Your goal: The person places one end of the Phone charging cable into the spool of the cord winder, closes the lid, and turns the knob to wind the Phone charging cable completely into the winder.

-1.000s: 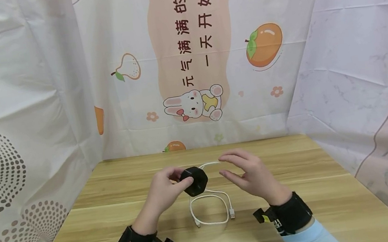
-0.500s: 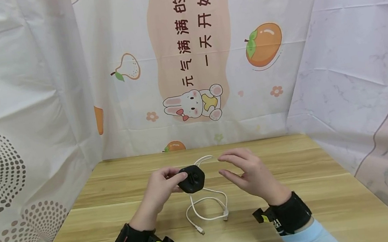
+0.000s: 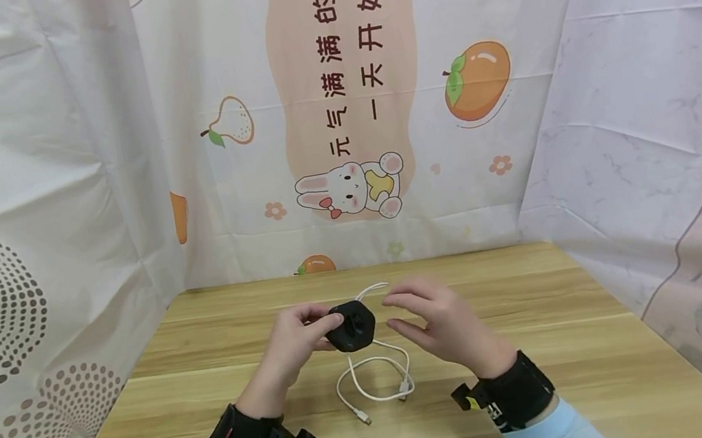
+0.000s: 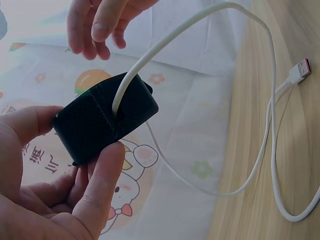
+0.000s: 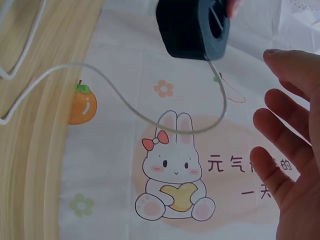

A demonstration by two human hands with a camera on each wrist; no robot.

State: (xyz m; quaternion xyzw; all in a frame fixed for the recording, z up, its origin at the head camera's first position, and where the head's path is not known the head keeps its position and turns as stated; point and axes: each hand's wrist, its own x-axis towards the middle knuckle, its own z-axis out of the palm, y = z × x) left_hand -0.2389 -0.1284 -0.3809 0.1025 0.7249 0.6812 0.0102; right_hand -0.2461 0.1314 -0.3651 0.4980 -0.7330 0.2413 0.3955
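Note:
Thumb and fingers of my left hand [image 3: 294, 343] pinch a black six-sided cable winder [image 3: 351, 327] by its left side, above the table. Its face with a round recess shows in the head view. White USB cable [image 3: 376, 399] comes out of both sides of the winder; in the left wrist view one length leaves a slot in its wall. A USB-A plug [image 4: 301, 71] lies on the wood, and a smaller plug [image 3: 363, 418] is nearer the front. Just right of the winder, my right hand [image 3: 443, 326] holds nothing, its fingers apart and loosely bent.
The wooden table [image 3: 213, 388] reaches back to a printed curtain [image 3: 227, 199] with a rabbit and fruit. Pale cloth hangs down along both sides. Each wrist wears a black band with a small camera.
My left hand has turned the winder, so its recessed face shows. The cable's loops and plugs have shifted on the table. My right hand has come slightly left, closer to the winder.

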